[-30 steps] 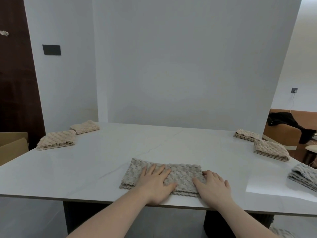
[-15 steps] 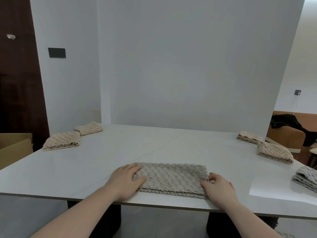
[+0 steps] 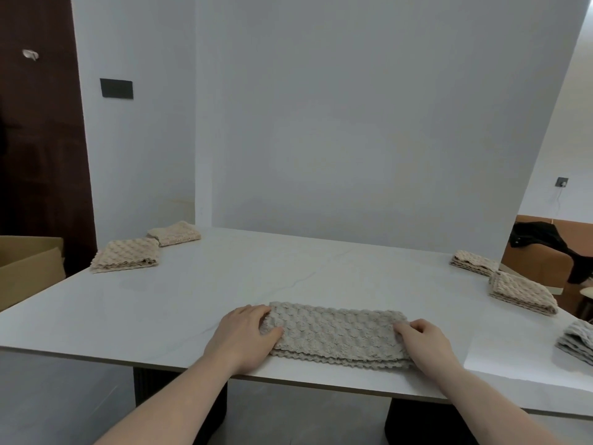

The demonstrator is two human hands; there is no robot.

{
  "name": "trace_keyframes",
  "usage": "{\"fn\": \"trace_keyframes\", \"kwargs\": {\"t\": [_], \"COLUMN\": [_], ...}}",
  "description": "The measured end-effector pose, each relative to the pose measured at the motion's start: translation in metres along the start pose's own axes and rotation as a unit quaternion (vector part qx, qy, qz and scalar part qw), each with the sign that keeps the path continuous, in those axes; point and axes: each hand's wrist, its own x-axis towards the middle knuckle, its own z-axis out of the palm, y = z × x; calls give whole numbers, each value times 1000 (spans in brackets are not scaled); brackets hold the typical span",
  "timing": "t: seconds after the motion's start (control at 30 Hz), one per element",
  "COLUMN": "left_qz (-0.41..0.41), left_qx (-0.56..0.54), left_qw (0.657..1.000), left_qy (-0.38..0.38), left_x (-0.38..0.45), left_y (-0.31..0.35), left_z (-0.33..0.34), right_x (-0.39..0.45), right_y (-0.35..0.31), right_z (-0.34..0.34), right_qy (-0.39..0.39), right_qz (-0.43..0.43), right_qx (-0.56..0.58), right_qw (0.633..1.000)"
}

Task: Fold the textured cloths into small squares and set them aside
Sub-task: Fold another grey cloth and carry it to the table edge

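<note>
- The bench (image 3: 288,277) carries everything; the grey cloth (image 3: 335,335) I am folding lies as a long doubled strip by its near edge, right in front of me.
- Two beige squares (image 3: 126,254) sit far left of that strip, two more (image 3: 521,292) far right, and a grey folded cloth (image 3: 577,343) at the right edge.
- My left hand (image 3: 242,337) curls round the strip's left end, thumb on top, fingers apparently tucked at the edge.
- My right hand (image 3: 428,343) pinches the right end, knuckles bent.
- Risk, as I judge it: the strip lies close to the bench's near edge, so lifting one end carelessly could let the layers slide apart or drag the scalloped hem off the bench, leaving a crooked square.
</note>
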Motion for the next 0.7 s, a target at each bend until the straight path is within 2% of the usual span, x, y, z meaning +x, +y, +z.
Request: {"fn": "trace_keyframes", "kwargs": {"t": [0.2,0.37,0.7], "left_qz": [-5,-15,-23], "left_qx": [-19,-42,-85], "left_qw": [1000,999,996], "left_qy": [3,5,9], "left_x": [-1,-2,-3], "left_y": [-1,-1,-4], "left_z": [0,0,-2], "right_x": [6,4,-7], "right_y": [-31,-62,-111], "right_z": [-9,-5,29], "right_qy": [-11,-14,-49], "right_qz": [-22,-59,-91], "right_qx": [78,92,162], "right_qw": [997,994,981]}}
